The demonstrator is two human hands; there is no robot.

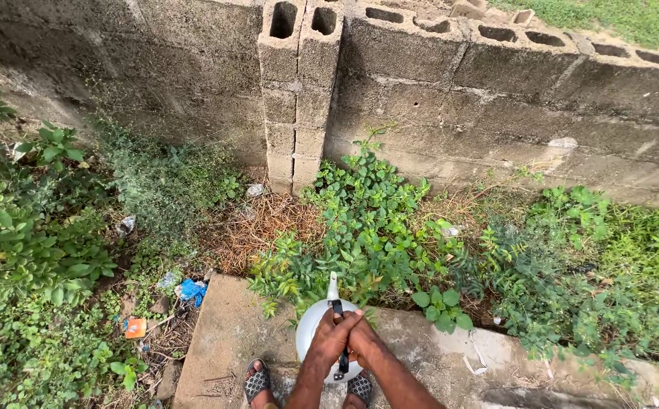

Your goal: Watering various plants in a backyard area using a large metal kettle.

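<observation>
Both hands clamped on the black handle [340, 333] of a white rounded metal kettle with a short spout [316, 333]. Left hand [334, 333] wraps the handle from the left, fingers curled tight over it. Right hand [361, 344] sits just beside it, pressed against the left; its fingers are hidden behind the left hand and the handle, so how far they close can't be made out, but it's on the handle.

Kettle sits over the far edge of a grey concrete slab [227, 341], spout [333, 286] pointing away at the green leafy weeds [375, 227] just past that edge. Most of the kettle body is covered by the hands and forearms (only the left curve and spout show). Can't tell if it rests on the slab or is held above it.

Two feet in patterned sandals [256, 382] at the slab's near edge, cut off by the bottom of the view; the right one is mostly behind the arms.

Past the weeds: grey hollow-block wall [435, 83] with a block pillar [295, 98]. Off the slab's left edge, litter in the undergrowth: blue crumpled plastic scrap [191, 290] and a small orange wrapper [136, 327], details too small to read.
</observation>
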